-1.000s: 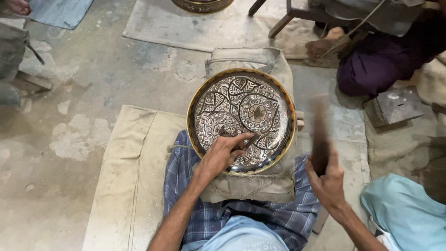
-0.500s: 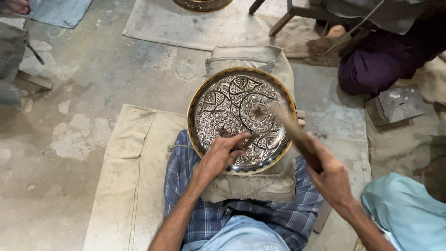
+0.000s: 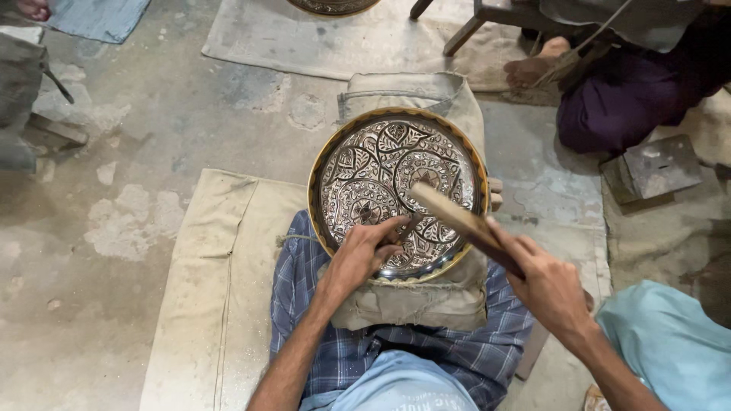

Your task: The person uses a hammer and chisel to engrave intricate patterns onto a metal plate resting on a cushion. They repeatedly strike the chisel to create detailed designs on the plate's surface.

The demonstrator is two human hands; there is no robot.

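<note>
1. Across my lap, on a folded canvas pad (image 3: 415,304), lies the round engraved metal tray (image 3: 396,190).
2. My left hand (image 3: 364,255) is pinched narrow around a small chisel (image 3: 407,227), tip on the tray's lower pattern.
3. My right hand (image 3: 550,288) is closed on a wooden mallet (image 3: 457,219), its head just above the chisel.
4. I judge that short, square taps and a steady chisel angle suit the pattern best.
</note>
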